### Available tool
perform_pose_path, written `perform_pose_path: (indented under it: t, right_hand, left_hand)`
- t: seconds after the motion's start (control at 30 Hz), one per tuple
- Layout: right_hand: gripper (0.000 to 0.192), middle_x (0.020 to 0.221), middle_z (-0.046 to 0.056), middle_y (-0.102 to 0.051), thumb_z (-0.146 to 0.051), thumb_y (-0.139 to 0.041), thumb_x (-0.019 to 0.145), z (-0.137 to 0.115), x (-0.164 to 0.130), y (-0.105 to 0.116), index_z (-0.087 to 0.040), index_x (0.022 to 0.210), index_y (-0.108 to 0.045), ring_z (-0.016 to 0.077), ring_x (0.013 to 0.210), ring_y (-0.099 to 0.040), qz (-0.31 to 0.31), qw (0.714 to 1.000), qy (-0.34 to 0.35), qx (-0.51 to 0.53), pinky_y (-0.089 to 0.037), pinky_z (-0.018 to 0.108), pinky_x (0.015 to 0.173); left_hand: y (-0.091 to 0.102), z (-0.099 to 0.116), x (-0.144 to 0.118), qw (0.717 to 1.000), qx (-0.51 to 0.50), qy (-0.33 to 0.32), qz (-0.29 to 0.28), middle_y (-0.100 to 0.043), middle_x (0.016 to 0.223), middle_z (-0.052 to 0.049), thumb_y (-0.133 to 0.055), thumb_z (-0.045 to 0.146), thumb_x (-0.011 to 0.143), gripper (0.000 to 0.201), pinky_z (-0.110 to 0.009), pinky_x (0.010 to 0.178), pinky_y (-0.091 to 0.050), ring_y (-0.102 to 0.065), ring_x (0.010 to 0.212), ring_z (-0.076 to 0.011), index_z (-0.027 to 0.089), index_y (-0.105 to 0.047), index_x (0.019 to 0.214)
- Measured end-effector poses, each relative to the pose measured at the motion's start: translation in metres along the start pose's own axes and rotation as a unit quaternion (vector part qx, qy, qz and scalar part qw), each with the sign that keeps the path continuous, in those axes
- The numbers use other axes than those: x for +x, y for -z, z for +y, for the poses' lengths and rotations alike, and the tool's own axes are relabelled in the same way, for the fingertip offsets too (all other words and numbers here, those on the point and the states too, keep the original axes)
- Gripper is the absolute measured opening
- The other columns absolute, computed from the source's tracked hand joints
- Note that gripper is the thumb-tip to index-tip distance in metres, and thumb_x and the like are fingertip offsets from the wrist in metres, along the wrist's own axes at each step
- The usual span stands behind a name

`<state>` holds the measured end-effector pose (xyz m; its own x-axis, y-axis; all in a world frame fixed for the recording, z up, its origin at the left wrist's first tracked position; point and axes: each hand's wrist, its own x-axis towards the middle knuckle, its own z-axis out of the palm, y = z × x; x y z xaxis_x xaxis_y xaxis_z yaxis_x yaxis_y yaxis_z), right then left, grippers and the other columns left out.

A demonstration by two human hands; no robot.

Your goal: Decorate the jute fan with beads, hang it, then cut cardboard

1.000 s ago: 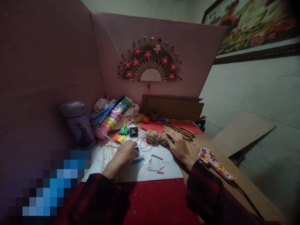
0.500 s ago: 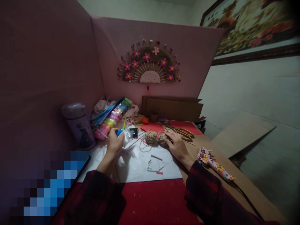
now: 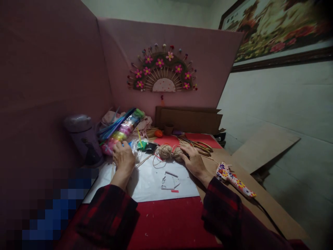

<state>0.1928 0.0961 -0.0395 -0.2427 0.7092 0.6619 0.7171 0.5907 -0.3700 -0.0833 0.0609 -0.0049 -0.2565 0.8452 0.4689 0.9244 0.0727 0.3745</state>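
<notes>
left hand (image 3: 124,157) centre-left, fingers closed on crinkly clay packet (image 3: 135,147) | I judge it light, slippery, pinch its edge | right hand (image 3: 193,160) flat, fingers apart, on soft twine ball (image 3: 179,152)

A pink board backdrop (image 3: 52,69) stands folded in a corner, one panel along the left and one across the back. A fan-shaped decoration (image 3: 161,74) of sticks and pink flowers hangs on the back panel. To the right, a pale wall (image 3: 281,100) carries a large framed picture (image 3: 275,27) with a dark frame. A sheet of brown cardboard (image 3: 188,119) leans against the foot of the back panel, and another flat board (image 3: 262,146) lies by the wall at right. The tabletop (image 3: 262,198) is brown along its right edge. The light is dim.
</notes>
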Motion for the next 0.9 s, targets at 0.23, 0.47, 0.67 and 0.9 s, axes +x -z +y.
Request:
perform_pose_path:
  t: [0.23, 0.47, 0.67, 0.9]
  right_hand:
    - [0.027, 0.106, 0.012, -0.064, -0.023, -0.05, 0.085, -0.003, 0.001, 0.002, -0.016, 0.109, -0.063, 0.0259, 0.102, -0.053, -0.005, 1.0, 0.0, -0.007, -0.041, 0.045, 0.093]
    - [0.027, 0.107, 0.011, -0.064, -0.022, -0.051, 0.086, -0.002, 0.001, 0.001, -0.016, 0.109, -0.063, 0.0258, 0.102, -0.053, -0.005, 1.0, -0.007, -0.007, -0.041, 0.043, 0.093]
    - [0.027, 0.105, 0.011, -0.064, -0.023, -0.052, 0.085, -0.003, 0.001, 0.002, -0.016, 0.109, -0.063, 0.0255, 0.101, -0.053, -0.003, 1.0, -0.013, 0.003, -0.042, 0.043, 0.092]
    - [0.028, 0.102, 0.011, -0.063, -0.021, -0.053, 0.086, -0.007, 0.0, 0.001, -0.015, 0.111, -0.062, 0.0246, 0.1, -0.052, -0.009, 1.0, -0.004, -0.009, -0.041, 0.04, 0.092]
  left_hand:
    - [-0.022, 0.023, 0.001, 0.97, 0.012, -0.229, -0.074, -0.055, 0.132, -0.003, -0.047, 0.021, 0.085, 0.029, -0.042, 0.1, -0.03, -0.037, 0.128, -0.026, 0.027, -0.064, 0.108]
    - [-0.037, 0.007, 0.007, 0.971, 0.068, -0.208, -0.099, -0.057, 0.129, -0.008, -0.034, 0.024, 0.091, 0.033, -0.048, 0.103, -0.02, -0.037, 0.129, -0.0274, 0.021, -0.066, 0.1]
    - [-0.018, 0.019, 0.003, 0.969, 0.104, -0.192, -0.113, -0.056, 0.128, -0.013, -0.041, 0.017, 0.087, 0.028, -0.049, 0.099, -0.025, -0.035, 0.129, -0.0306, 0.02, -0.066, 0.099]
    - [0.011, 0.053, 0.019, 0.946, 0.123, -0.204, -0.219, -0.068, 0.094, -0.013, -0.058, 0.019, 0.078, 0.014, -0.04, 0.079, -0.044, -0.061, 0.096, -0.0287, 0.019, -0.069, 0.086]
